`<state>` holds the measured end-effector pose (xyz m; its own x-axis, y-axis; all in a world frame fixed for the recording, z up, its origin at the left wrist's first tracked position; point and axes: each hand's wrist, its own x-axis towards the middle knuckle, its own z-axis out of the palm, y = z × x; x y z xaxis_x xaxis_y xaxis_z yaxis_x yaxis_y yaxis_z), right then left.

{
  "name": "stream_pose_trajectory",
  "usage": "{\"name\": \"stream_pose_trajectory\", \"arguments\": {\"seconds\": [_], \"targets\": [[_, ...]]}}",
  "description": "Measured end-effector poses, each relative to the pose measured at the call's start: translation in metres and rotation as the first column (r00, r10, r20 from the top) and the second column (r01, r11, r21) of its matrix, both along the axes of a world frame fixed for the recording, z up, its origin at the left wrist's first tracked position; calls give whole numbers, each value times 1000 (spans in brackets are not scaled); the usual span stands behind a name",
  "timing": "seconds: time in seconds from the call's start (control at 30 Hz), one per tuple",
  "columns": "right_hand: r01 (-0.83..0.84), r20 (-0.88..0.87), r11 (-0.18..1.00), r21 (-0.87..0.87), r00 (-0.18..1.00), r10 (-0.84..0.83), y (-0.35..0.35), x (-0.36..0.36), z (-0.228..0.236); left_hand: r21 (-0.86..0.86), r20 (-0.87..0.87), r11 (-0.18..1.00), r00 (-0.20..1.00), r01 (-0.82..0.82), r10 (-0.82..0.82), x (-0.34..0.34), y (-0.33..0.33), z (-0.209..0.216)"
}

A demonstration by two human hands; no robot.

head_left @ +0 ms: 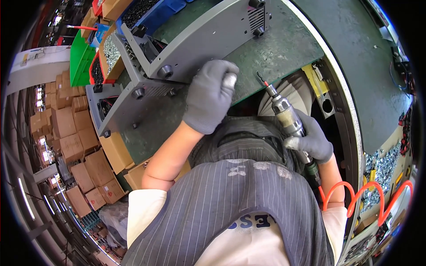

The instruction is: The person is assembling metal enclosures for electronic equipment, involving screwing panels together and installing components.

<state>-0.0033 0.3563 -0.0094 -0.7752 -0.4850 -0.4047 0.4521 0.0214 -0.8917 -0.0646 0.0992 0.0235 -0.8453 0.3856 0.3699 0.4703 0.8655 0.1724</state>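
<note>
"Where's the driver?"

"In my right grip (pixel 314 138): grey-gloved fingers wrapped round a long silver metal power screwdriver (pixel 287 117), thumb across its barrel. Its thin dark bit (pixel 261 77) points forward and a little left, near the edge of the dark green flat table (pixel 290 44)."

"And your other hand?"

"My left grip (pixel 207 97) wears grey too, fingers curled inward, thumb by the forefinger. I can't tell whether it pinches anything. It's right beside the larger grey sheet-metal housing (pixel 217 40) on the table; a second grey sheet-metal housing (pixel 126 106) sits to its left."

"How do you work that tool well?"

"I'd say set the bit square before adding power, and press lightly; a tilted bit could slip and scratch the grey face. My left fingers belong out of its path."

"Anything else to watch?"

"The coiled red hose (pixel 341 182) loops beside my right forearm. I'd leave it slack, or it could tug the screwdriver off line."
</note>
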Motion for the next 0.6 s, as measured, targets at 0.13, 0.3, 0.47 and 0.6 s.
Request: {"name": "stream_pose_trajectory", "arguments": {"seconds": [0.13,0.3,0.47,0.6], "targets": [[-44,2,999,-26,999,44,8,-2,22,657,726,327,455,-679,-516,-2,-3,7],[-152,19,982,-110,988,155,3,-3,36,633,554,-2,455,-774,-697,-1,-8,-2],[-146,23,988,-56,989,147,-3,-5,39,703,538,45,490,-710,-686,2,-8,-5],[-186,-62,981,-60,981,182,2,-4,29,730,583,121,519,-673,-625,2,1,6]]}}
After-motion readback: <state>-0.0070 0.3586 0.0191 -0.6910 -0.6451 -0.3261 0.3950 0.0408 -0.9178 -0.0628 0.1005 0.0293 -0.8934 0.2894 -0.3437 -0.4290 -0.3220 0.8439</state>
